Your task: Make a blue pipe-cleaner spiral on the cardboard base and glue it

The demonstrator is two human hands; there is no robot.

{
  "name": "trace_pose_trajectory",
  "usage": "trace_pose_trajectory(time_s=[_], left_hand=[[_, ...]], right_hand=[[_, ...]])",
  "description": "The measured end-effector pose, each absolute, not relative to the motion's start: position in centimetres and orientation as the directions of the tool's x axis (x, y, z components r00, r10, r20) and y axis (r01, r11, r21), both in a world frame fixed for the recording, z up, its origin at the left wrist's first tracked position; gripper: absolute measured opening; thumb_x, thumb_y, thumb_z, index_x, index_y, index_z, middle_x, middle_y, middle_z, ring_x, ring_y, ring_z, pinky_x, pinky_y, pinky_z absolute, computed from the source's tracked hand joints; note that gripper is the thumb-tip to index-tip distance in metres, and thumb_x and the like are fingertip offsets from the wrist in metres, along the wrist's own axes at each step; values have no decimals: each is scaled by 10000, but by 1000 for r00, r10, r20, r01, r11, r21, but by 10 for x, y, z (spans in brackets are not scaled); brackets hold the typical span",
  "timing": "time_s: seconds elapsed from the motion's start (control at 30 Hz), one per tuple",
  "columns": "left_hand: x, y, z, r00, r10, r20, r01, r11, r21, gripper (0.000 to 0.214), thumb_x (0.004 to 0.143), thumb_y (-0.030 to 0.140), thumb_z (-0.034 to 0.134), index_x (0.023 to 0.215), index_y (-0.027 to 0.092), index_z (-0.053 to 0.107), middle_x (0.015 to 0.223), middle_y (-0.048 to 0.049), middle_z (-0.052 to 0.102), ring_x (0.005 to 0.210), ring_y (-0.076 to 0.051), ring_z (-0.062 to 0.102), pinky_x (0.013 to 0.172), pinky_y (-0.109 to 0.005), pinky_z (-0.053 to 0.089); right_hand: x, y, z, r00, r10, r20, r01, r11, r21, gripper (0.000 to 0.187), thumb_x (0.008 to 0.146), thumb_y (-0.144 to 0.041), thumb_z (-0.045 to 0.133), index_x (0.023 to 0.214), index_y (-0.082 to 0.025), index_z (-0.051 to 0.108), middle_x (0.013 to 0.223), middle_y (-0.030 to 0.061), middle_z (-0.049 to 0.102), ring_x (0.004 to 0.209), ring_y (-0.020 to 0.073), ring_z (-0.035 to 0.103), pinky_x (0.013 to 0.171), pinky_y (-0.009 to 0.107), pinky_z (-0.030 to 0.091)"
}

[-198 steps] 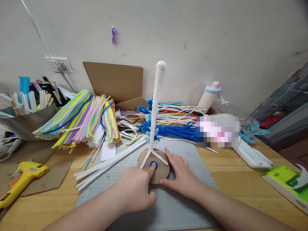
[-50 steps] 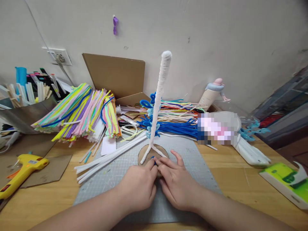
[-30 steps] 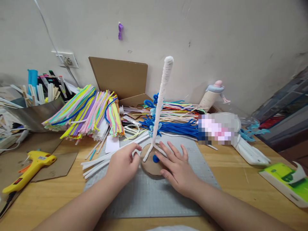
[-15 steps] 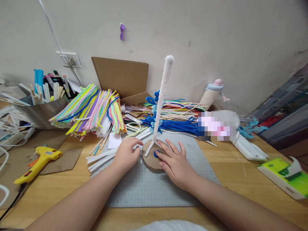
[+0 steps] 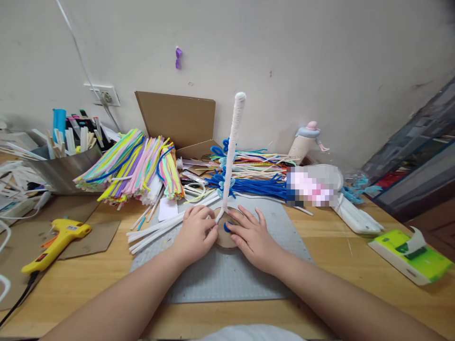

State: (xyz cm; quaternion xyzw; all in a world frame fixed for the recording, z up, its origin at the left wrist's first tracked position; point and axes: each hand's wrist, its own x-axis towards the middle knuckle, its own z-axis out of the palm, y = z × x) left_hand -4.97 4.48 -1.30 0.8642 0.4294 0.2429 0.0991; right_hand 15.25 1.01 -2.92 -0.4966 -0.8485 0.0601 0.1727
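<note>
A tall white stem (image 5: 232, 151) wrapped in fuzzy pipe cleaner stands upright on a round cardboard disc (image 5: 227, 243), its split legs spread over the surface. My left hand (image 5: 196, 233) is closed at the disc's left side, thumb and fingertips at the end of the stem's left leg, which they cover. On the right part of the disc lies my right hand (image 5: 254, 239), fingers spread, beside a small blue round piece (image 5: 226, 227) that its fingertips touch. Blue looped pipe-cleaner flowers (image 5: 226, 183) show around the stem's lower half. Under the disc is a grey cutting mat (image 5: 227, 284).
White pipe cleaners (image 5: 156, 231) lie left of my left hand. A yellow glue gun (image 5: 59, 241) rests on cardboard at left. Colourful pipe-cleaner bundles (image 5: 135, 166) and blue pipe cleaners (image 5: 261, 188) line the back. A green-and-white pack (image 5: 410, 255) sits at right.
My left hand has moved right and closed its fingers onto the stem's left leg at the disc. My right hand stays spread on the disc. The camera view has shifted slightly.
</note>
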Motion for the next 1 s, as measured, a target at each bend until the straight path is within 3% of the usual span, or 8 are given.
trace_pose_trajectory(time_s=[0.13, 0.2, 0.6, 1.0], left_hand=[[-54, 58, -26, 316, 887, 337, 630, -462, 624, 279, 855, 263, 440, 711, 205, 672, 868, -28, 635, 922, -193, 544, 862, -339, 395], [-57, 63, -31, 255, 910, 326, 607, -414, 679, 300, 858, 266, 414, 720, 193, 669, 836, -32, 638, 894, -190, 562, 829, -322, 420], [-57, 59, -34, 218, 901, 375, 619, -424, 661, 277, 834, 253, 442, 685, 198, 668, 793, -21, 645, 858, -184, 576, 812, -305, 434], [-59, 62, -30, 240, 893, 381, 618, -443, 649, 275, 838, 266, 437, 701, 196, 666, 817, -34, 652, 882, -194, 568, 826, -316, 417]], right_hand=[[153, 13, -28, -434, 868, 242, 814, 493, -308, 348, 958, -279, 314, 1163, -316, 593, 1426, -4, 409, 1376, 231, 192, 1066, 600, 74], [153, 13, -28, -436, 864, 254, 810, 499, -308, 351, 948, -249, 323, 1142, -309, 608, 1415, 0, 425, 1373, 231, 199, 1067, 598, 70], [142, 17, -24, -421, 863, 279, 818, 494, -294, 348, 904, -192, 350, 949, -269, 686, 1302, 20, 531, 1342, 227, 272, 1068, 580, 67], [142, 19, -23, -403, 870, 286, 804, 485, -343, 355, 894, -178, 351, 941, -255, 695, 1296, 29, 533, 1336, 223, 287, 1072, 571, 63]])
